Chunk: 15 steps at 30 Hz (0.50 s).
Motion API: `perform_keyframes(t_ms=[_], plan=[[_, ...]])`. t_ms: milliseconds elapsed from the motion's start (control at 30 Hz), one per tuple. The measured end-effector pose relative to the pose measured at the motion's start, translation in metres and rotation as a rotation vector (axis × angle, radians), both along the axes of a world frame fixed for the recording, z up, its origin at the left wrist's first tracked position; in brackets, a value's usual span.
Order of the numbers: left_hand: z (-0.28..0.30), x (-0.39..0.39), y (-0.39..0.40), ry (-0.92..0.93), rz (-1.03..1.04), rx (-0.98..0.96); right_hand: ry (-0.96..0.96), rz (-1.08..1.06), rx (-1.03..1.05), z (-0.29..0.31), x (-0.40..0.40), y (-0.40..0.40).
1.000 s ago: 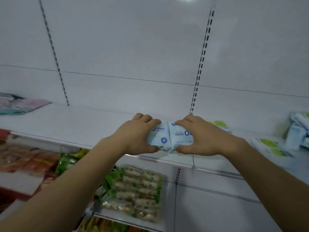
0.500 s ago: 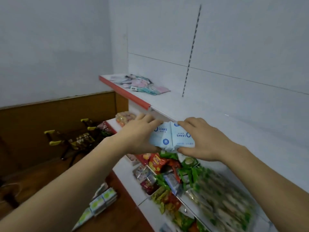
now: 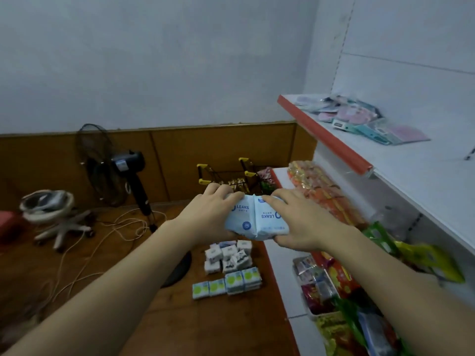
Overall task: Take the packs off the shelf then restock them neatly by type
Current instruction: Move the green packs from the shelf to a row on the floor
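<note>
Head view, left hand and right hand each with fingers curled round one of two pale blue LEAKS packs, pressed side by side in the air above the wooden floor, stacked green-dot packs and small white packs on the floor below, white shelf to the right.

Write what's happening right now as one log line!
step: carrying packs off shelf | left hand: grips blue pack | right hand: grips second blue pack | below: sorted packs on floor | shelf: to the right
</note>
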<state>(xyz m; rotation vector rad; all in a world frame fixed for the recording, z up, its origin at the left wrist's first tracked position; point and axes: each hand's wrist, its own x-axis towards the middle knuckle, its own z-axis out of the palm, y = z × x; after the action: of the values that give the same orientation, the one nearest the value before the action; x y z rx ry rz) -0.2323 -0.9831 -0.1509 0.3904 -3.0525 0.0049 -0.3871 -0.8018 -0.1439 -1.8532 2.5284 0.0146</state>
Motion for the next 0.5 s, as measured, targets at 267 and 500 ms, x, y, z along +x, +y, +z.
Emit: perform_keyframes(t_ms=[267, 500], plan=[[-0.062, 0.018, -0.089, -0.06, 0.193, 0.099, -0.073, 0.151, 0.036, -0.058, -0.009, -0.121], [-0.137, -0.008, -0.202, -0.103, 0.212, 0.172, -0.112, 0.147, 0.118, -0.134, -0.035, -0.238]])
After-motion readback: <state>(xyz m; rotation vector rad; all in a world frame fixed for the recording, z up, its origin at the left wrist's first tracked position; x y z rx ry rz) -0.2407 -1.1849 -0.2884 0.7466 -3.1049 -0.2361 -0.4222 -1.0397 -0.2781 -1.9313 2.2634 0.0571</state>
